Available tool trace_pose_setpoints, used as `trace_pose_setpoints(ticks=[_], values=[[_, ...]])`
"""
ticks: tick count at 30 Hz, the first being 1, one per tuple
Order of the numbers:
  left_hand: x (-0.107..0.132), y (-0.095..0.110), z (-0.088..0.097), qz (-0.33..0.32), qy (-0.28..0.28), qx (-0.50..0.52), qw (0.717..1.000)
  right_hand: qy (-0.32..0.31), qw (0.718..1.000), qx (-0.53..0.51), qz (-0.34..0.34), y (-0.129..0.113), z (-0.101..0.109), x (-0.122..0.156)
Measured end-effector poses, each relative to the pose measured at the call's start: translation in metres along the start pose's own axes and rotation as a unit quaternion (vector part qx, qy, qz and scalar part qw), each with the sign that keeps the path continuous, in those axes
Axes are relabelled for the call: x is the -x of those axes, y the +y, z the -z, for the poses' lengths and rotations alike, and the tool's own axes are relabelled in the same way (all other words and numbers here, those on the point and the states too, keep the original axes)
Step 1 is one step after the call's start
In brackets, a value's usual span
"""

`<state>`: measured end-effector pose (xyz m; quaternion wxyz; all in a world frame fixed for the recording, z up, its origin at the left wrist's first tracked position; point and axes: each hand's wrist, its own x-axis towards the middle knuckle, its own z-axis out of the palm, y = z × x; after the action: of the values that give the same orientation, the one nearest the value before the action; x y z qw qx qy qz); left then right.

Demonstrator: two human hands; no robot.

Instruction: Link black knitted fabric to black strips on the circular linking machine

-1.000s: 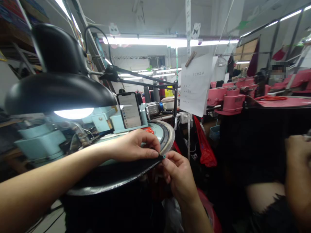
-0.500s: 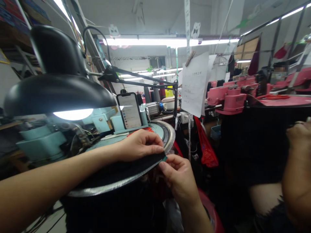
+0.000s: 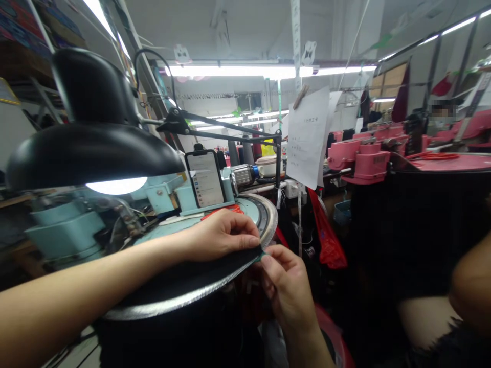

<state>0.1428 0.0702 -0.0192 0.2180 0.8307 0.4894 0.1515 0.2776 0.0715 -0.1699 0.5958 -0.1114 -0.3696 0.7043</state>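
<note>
A black knitted fabric (image 3: 192, 273) lies in a curved band around the ring of a teal circular linking machine (image 3: 67, 230), its lower edge showing a silvery fringe. My left hand (image 3: 224, 236) is shut on the fabric close to the machine's dial rim (image 3: 270, 222). My right hand (image 3: 286, 283) pinches the fabric's end, where a small teal edge (image 3: 262, 254) shows between the fingertips. Both hands are close together at that end, and the fingers hide the exact point of contact.
A black desk lamp (image 3: 95, 158) hangs low over the machine, with a phone (image 3: 205, 179) propped behind the dial. A red plastic bag (image 3: 329, 240) hangs at right. A co-worker's arm (image 3: 473, 286) is at the far right, and pink machines (image 3: 368, 163) stand beyond.
My left hand has shifted right along the fabric toward its end. The fabric end has moved slightly lower with my right hand. The co-worker's hand has dropped out of view.
</note>
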Motion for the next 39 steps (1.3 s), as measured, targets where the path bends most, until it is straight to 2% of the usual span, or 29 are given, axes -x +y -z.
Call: trace_pose_setpoints(ticks=[4,8,16,22,34,39], values=[[-0.001,0.0,0.0,0.012,0.007,-0.005,1.0,-0.006,1.0,-0.017,0.017,0.0,0.002,-0.003],[-0.002,0.0,-0.001,0.013,0.012,-0.014,1.0,-0.036,0.999,-0.007,-0.008,0.001,0.004,-0.005],[-0.002,-0.001,-0.002,0.013,0.022,-0.024,0.999,-0.016,0.999,0.013,0.027,0.0,0.004,-0.007],[-0.004,-0.002,-0.002,0.012,0.024,-0.04,0.999,-0.028,1.0,0.011,-0.002,-0.002,0.008,-0.008],[-0.004,-0.001,-0.004,0.04,0.033,-0.025,0.998,-0.006,0.999,0.036,0.016,-0.005,0.007,-0.01],[-0.004,-0.001,-0.004,0.033,0.032,-0.026,0.999,-0.02,0.999,0.035,0.011,-0.004,0.009,-0.011]])
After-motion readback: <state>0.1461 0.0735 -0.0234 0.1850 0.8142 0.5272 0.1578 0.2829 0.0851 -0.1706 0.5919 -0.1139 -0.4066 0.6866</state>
